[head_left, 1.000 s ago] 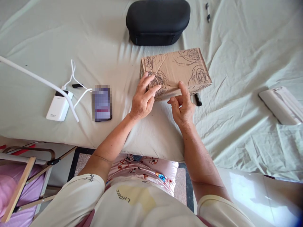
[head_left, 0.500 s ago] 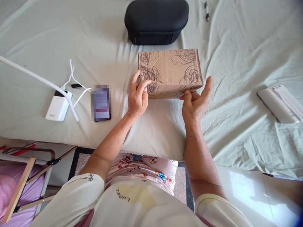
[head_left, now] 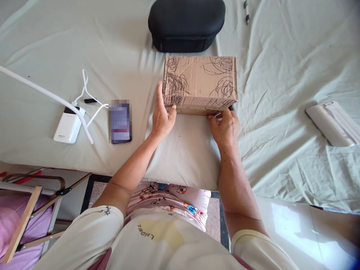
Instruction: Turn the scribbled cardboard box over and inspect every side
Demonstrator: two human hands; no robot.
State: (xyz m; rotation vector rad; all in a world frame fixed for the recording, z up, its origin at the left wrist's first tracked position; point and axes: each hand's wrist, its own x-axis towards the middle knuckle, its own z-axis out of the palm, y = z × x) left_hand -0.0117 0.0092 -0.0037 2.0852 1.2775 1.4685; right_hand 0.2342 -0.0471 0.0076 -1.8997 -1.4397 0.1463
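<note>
A brown cardboard box [head_left: 199, 80] covered in black scribbles lies on a pale green sheet [head_left: 275, 75]. My left hand [head_left: 161, 122] is at the box's near left corner, fingers stretched flat along its left side and thumb against the front face. My right hand [head_left: 226, 127] is at the near right corner, fingers curled against the lower front edge. The tip of a black marker [head_left: 231, 108] shows just beyond my right fingers, beside the box.
A black zip case [head_left: 186, 24] sits right behind the box. To the left lie a phone [head_left: 120, 122], a white power bank [head_left: 69, 125] with its cable [head_left: 87, 90] and a white rod [head_left: 47, 95]. A white flat object [head_left: 332, 122] is at the right. A folding chair [head_left: 25, 210] stands lower left.
The box has turned square to me and slid slightly away. My left hand moved from its top to its left side. My right hand closed down onto the near right corner.
</note>
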